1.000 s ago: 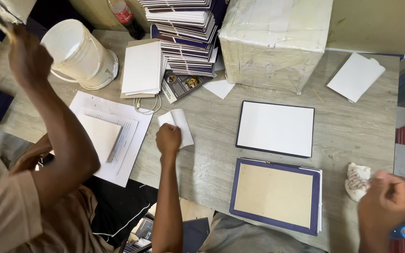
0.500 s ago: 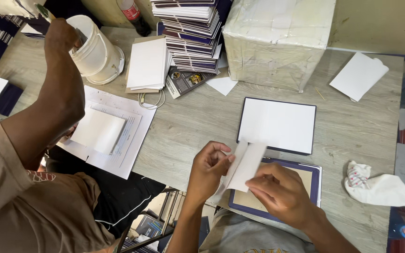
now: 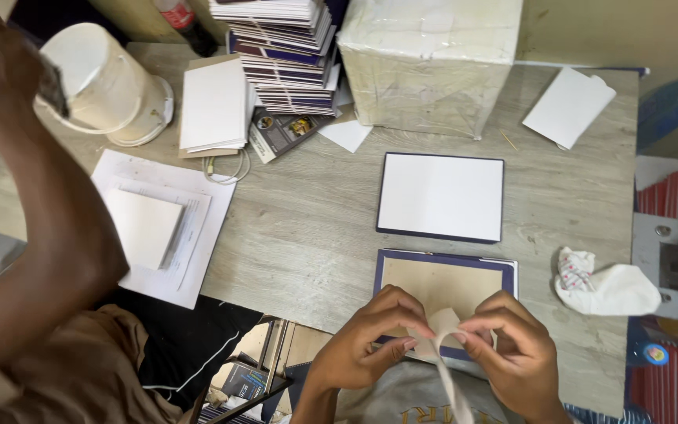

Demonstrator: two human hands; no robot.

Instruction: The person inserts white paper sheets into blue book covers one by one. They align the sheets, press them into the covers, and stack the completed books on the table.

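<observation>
Left hand (image 3: pixel 362 345), right hand (image 3: pixel 512 353): met over brown-faced navy-bordered cover board (image 3: pixel 445 286) at near table edge; both pinched shut on white paper strip (image 3: pixel 442 345), previously flat sheet, now folded narrow.

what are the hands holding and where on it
A white paper strip: left hand and right hand pinch its folded top end between fingertips, and the rest hangs down.

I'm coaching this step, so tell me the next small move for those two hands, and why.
Probably peel or straighten the white strip, then lower it to the blue-edged brown board. The left hand and right hand pinch it between fingertips just above the board; it looks bent and trails toward the lap.
</observation>
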